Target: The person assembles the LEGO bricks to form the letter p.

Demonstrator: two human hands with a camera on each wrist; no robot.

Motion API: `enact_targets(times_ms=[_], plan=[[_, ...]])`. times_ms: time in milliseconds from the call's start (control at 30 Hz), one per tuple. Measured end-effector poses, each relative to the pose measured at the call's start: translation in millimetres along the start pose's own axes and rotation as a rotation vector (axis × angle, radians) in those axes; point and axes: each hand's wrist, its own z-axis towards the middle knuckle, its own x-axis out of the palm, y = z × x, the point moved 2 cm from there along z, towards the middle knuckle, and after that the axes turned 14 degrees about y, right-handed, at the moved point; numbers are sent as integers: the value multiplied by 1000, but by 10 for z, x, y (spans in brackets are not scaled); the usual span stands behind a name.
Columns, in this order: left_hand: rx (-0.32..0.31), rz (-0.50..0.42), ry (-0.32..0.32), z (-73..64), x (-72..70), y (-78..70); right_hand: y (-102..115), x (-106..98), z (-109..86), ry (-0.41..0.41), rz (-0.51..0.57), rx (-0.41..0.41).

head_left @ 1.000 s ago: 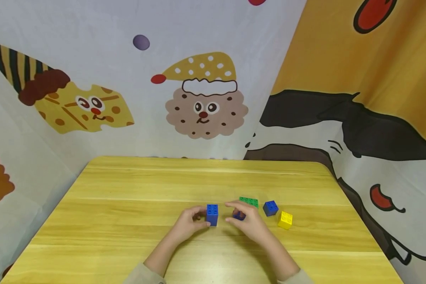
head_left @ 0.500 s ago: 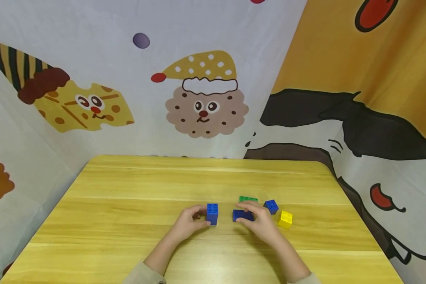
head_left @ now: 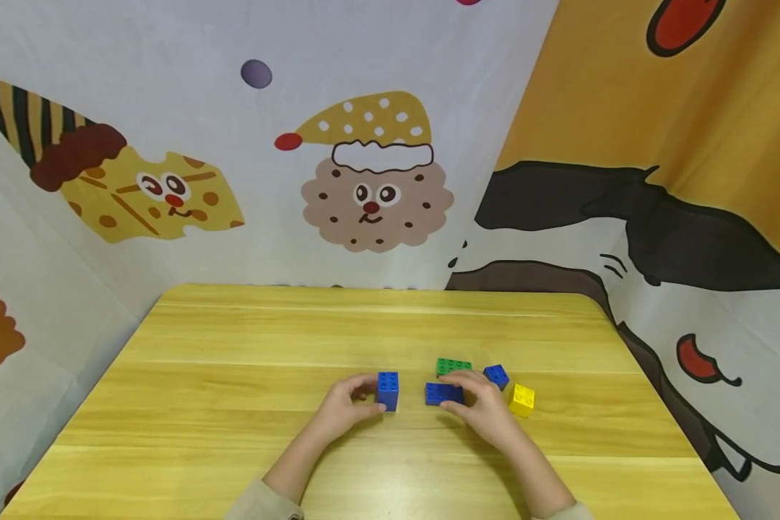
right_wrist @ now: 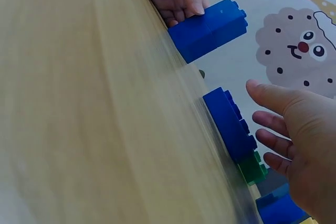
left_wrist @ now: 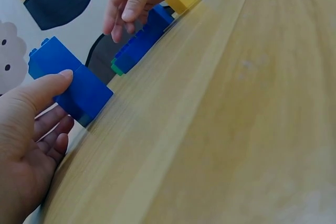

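My left hand holds a stack of two blue building bricks upright on the table. In the left wrist view its thumb lies against the stack, with the other fingers partly hidden behind. The right hand hovers over the right end of a long blue brick, its fingers apart and nothing between them. From the right wrist view, a gap shows between that hand and the long blue brick. Just behind lies a long green brick, partly covered by the right hand.
A small blue brick and a yellow brick sit to the right, close to the right hand. The wooden table reaches back to a cartoon-printed cloth.
My right hand has moved to the right, away from the blue stack, uncovering more of the long blue brick and the green one. The left hand and its stack stay in place.
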Motion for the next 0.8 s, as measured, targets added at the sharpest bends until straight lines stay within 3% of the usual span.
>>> enact_targets(times_ms=[300, 567, 800], plan=[[-1, -84, -21, -19, 3, -28, -65, 29, -3, -1, -22, 36], [13, -108, -40, -112, -19, -347, -100, 38, -4, 4, -16, 36], [16, -125, -61, -124, -24, -394, -143, 56, 1, 12, -39, 35]])
